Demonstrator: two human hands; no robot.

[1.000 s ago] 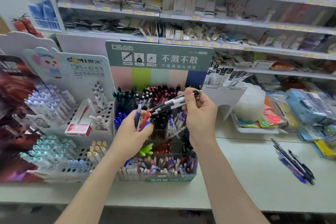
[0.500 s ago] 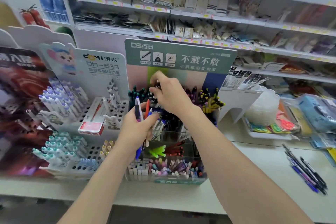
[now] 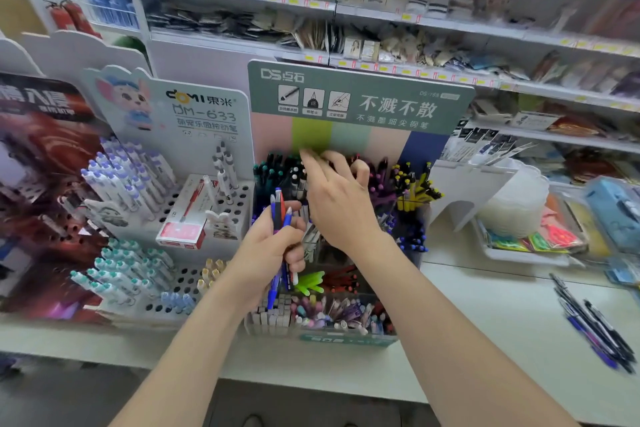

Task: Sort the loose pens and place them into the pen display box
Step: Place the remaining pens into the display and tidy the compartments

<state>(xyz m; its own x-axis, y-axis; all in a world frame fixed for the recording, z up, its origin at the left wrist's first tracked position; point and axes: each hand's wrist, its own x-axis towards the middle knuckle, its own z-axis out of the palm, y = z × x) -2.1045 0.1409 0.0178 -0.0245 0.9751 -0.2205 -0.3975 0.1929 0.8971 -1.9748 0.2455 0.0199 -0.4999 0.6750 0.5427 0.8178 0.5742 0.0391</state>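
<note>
Loose pens (image 3: 280, 218), blue and red, stand bunched upright in the person's left hand (image 3: 266, 253), whose fingers are curled tight around the barrels just in front of the pen display box (image 3: 343, 340) at the counter's near edge. More loose pens (image 3: 595, 333), dark and blue, lie in a rough row on the white counter (image 3: 502, 315) at about 3 o'clock from the box, well apart from it.

Beyond the left hand, toward 12 o'clock, the right hand (image 3: 341, 204) reaches over the box's rear compartments with its fingers spread and loose, its fingertips (image 3: 306, 154) among the upright pen caps; no pen can be seen between them, though the blur leaves that uncertain. The box's front trays hold pastel-coloured pens, its middle a green and a red cluster, its back rows dark, purple and yellow caps beneath a green header card (image 3: 360, 97).

At 9 o'clock from the box, a white rack (image 3: 207, 211) with round holes carries blue-capped and teal-capped pens and a red-and-white carton (image 3: 183, 218). At 2 o'clock sits a clear plastic tub (image 3: 512, 198). Farthest back, store shelves (image 3: 381, 24) hold packaged goods, too blurred to identify.
</note>
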